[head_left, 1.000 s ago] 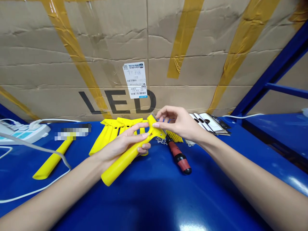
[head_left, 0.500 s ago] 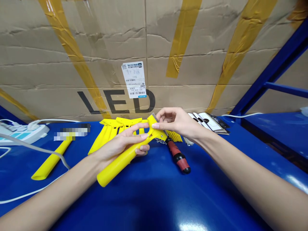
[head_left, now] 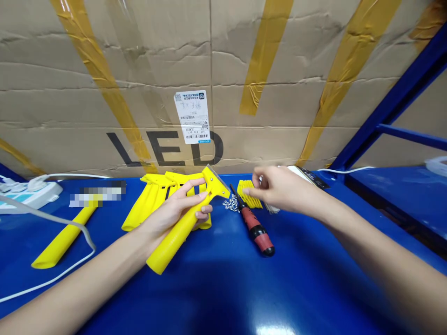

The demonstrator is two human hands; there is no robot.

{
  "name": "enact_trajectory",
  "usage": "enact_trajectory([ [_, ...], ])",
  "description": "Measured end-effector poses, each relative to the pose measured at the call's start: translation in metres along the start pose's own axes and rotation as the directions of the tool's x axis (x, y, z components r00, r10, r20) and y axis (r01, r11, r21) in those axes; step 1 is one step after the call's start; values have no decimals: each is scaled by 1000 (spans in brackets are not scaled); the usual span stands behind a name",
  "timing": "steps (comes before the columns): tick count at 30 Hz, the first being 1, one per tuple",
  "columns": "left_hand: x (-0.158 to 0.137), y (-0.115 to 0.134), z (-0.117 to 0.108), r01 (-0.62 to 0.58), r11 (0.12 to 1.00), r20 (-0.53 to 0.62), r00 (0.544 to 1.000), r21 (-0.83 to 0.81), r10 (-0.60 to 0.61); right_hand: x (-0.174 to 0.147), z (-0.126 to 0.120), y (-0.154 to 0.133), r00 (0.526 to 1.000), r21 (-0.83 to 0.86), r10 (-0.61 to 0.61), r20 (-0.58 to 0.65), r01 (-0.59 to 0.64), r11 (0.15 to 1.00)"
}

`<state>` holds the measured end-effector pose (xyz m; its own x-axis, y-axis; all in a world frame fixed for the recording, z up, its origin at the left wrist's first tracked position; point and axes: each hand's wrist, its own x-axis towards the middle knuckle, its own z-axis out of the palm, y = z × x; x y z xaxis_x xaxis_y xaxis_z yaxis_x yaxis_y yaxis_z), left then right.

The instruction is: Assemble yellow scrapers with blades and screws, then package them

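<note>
Near half of blue bench top [head_left: 223, 288]: open, crossed only by the person's two forearms. Mid-bench crowded: stack of yellow scraper bodies [head_left: 157, 197] left of centre, screw pile [head_left: 228, 203] and red-handled screwdriver [head_left: 253, 223] at centre, yellow clip stack [head_left: 248, 194] just right of them. Far side closed by cardboard box [head_left: 209, 79]. Left: loose yellow handle [head_left: 61, 239], white cable [head_left: 52, 218], power strip [head_left: 30, 193]. Right: blue rack post [head_left: 391, 104] bounds the passage.
</note>
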<state>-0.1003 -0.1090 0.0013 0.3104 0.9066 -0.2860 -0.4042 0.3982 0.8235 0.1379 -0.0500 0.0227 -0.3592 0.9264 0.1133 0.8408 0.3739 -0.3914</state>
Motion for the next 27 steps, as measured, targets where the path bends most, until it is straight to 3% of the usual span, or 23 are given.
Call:
enact_trajectory([
  [3, 3, 0, -3, -17, 1000, -24, 1000, 13, 17, -16, 7, 3, 984, -101, 19, 177, -1, 995],
  [6, 4, 0, -2, -24, 999, -35, 999, 37, 25, -25, 22, 1, 982, -116, 27, 186, -5, 993],
  [10, 3, 0, 1, -38, 999, -68, 997, 28, 40, -28, 32, 0, 990, -2, -31, 139, 32, 999],
  [14, 2, 1, 2, -60, 998, -64, 996, 14, 61, -31, 24, 4, 996, 190, -70, 49, 60, 980],
  [16, 1, 1, 2, -65, 998, -60, 996, 3, 65, -34, 18, 7, 997, 368, -13, 75, -15, 930],
  [20, -6, 2, 5, -54, 999, -95, 994, -1, 54, -40, 13, 16, 991, 651, 57, 119, -121, 749],
  [23, -12, 2, 8, -85, 996, -129, 988, -31, 80, -44, 14, 25, 999, 721, 27, 42, -49, 691],
  [27, -16, 3, 7, -123, 991, -167, 980, -57, 112, -49, 17, 35, 995, 678, 21, -97, 50, 734],
])
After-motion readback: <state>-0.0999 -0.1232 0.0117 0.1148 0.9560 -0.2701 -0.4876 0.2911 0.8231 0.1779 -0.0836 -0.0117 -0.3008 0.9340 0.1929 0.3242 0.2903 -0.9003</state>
